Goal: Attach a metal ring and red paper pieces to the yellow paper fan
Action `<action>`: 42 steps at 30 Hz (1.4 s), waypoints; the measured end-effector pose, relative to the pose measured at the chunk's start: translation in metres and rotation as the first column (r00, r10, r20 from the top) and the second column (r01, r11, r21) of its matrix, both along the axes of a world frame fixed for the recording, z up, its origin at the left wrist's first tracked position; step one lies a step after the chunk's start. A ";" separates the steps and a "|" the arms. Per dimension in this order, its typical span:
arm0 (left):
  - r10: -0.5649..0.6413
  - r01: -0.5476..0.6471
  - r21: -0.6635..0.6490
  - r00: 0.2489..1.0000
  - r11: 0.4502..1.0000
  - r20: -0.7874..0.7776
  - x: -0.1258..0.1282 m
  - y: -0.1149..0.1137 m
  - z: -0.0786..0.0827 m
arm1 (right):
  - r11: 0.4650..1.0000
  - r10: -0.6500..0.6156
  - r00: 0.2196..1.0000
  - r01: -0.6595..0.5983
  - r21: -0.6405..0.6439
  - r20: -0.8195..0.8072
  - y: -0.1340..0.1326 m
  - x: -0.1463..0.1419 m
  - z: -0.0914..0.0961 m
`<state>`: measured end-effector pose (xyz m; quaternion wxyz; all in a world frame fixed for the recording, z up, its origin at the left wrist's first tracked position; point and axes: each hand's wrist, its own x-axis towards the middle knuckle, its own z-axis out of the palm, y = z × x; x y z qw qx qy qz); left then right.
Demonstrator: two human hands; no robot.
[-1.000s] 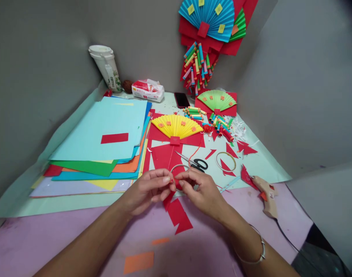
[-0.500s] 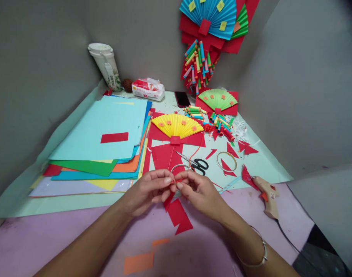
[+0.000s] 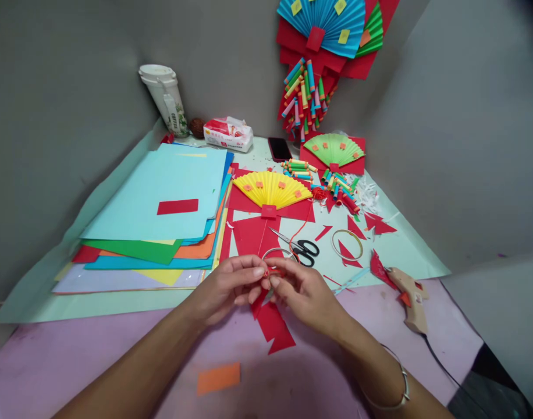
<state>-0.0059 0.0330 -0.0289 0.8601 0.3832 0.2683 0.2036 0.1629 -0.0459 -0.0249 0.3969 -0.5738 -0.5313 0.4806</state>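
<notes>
My left hand (image 3: 229, 285) and my right hand (image 3: 305, 291) meet over the table's near middle, fingertips pinched together on a small red paper roll (image 3: 272, 272). Below them lies a long red paper strip (image 3: 273, 329) that runs up to a yellow pleated paper fan (image 3: 270, 188) on red backing. A tape ring (image 3: 275, 253) and black-handled scissors (image 3: 302, 247) lie just beyond my fingers. My right wrist wears a thin bangle.
A stack of coloured paper sheets (image 3: 157, 215) fills the left. A glue gun (image 3: 410, 297) lies at right with its cord. Another tape ring (image 3: 347, 243), red scraps, several coloured paper rolls (image 3: 336, 186), a green fan (image 3: 334, 150), a phone (image 3: 279, 149), tissue pack (image 3: 228, 134) and cup (image 3: 165, 99) sit behind.
My right fingertips have closed in against the left ones on the small red roll. The view has shifted slightly; nothing else on the table has moved.
</notes>
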 end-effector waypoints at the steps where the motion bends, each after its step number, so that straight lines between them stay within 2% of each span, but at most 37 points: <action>1: 0.001 -0.001 -0.001 1.000 1.000 -0.002 0.000 0.000 0.000 | 0.999 -0.014 0.999 0.012 0.037 0.049 0.000 -0.001 0.000; 6: 0.011 -0.011 -0.013 1.000 1.000 -0.013 0.001 0.000 0.001 | 0.971 -0.136 0.965 0.085 0.222 0.224 0.003 0.000 -0.001; 14: 0.027 -0.027 -0.011 1.000 1.000 -0.007 0.000 0.001 -0.001 | 0.925 -0.226 0.926 0.107 0.365 0.301 0.004 0.005 -0.001; 17: 0.045 -0.045 -0.007 0.999 0.999 0.009 0.000 0.002 -0.001 | 0.904 -0.288 0.910 0.154 0.399 0.300 0.002 0.005 0.003; 27: 0.093 -0.093 0.019 0.996 0.995 0.007 0.002 0.003 -0.002 | 0.861 -0.375 0.908 0.266 0.434 0.187 -0.004 0.004 0.013; 36: 0.081 -0.081 0.019 0.997 0.997 -0.003 0.002 0.003 -0.003 | 0.890 -0.317 0.933 0.230 0.395 0.171 -0.005 0.002 0.016; 42: 0.082 -0.081 0.012 0.996 0.997 -0.025 0.001 0.002 -0.003 | 0.887 -0.309 0.934 0.215 0.408 0.180 -0.006 0.004 0.015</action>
